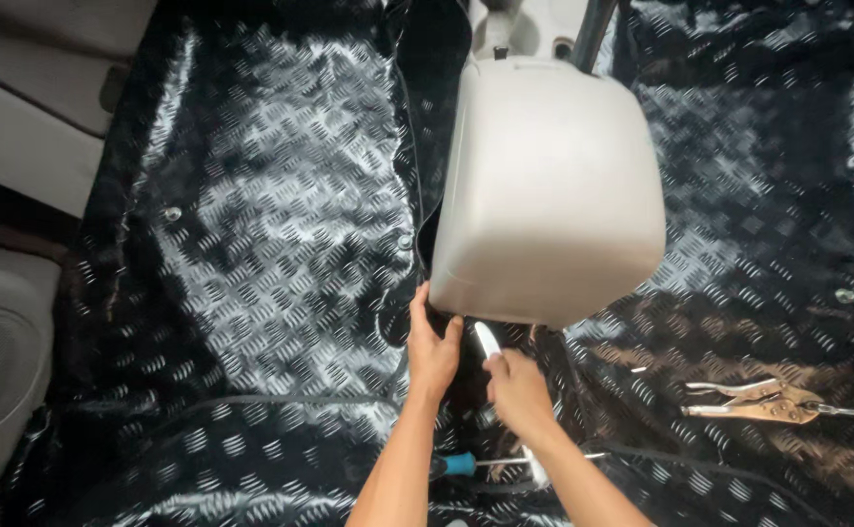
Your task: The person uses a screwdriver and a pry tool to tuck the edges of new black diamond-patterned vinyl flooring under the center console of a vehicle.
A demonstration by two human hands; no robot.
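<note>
The blade (pixel 487 339) — a small pale one, its tip pointing up toward the console — sits pinched in your right hand (pixel 517 390), fingers curled shut around its lower end, just under the near edge of the grey console (pixel 549 185). Nearest to you, a screwdriver (pixel 490 462) with a blue-and-black handle lies flat on the mat between your forearms, its thin shaft running to the right and passing behind your right wrist. Your left hand (pixel 431 344) is just beside the right one, thumb and fingers spread and pressed against the console's lower left corner and the dark mat edge there. Off to your right, well apart from both hands, a pair of locking pliers (pixel 769 400) rests on the mat, handles toward the middle. The glossy black checker-patterned mat (pixel 281 244) covers the whole floor, with small round fasteners (pixel 171 213) showing on it. The console rises in the middle — smooth, rounded, light grey — and beyond it stand a pale base and a dark post. At far left you see grey seat trim (pixel 17 117).
</note>
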